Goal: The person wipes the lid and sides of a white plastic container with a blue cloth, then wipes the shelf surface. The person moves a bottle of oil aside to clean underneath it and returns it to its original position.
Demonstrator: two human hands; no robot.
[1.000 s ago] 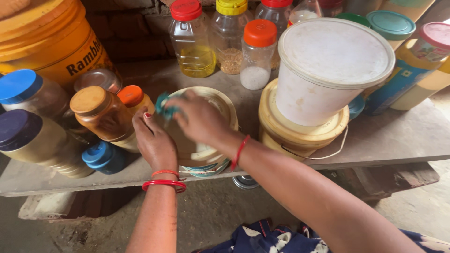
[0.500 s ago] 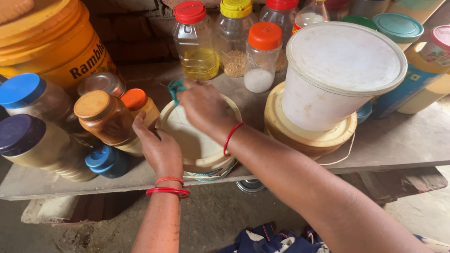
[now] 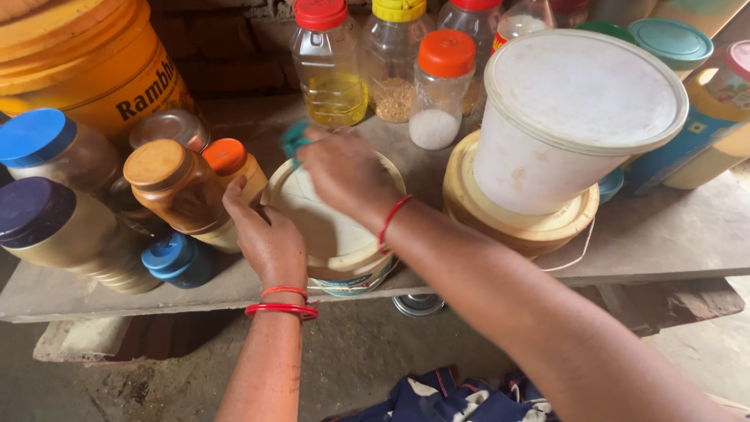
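A round cream-lidded container (image 3: 332, 227) stands at the front of a low grey shelf (image 3: 672, 234). My left hand (image 3: 269, 238) grips its left rim and steadies it. My right hand (image 3: 344, 176) is closed on a teal cloth (image 3: 294, 139) and presses it at the lid's far left edge. Red bangles circle my left wrist and a red thread my right.
A large yellow bucket (image 3: 94, 59) stands at back left, with several jars with blue, brown and orange lids (image 3: 160, 187) beside it. Oil, grain and salt bottles (image 3: 441, 86) line the back. An upturned white tub (image 3: 570, 117) sits on a cream lid at right.
My right hand has carried the teal cloth from the lid's left-middle up to its far edge. My left hand has stayed on the rim.
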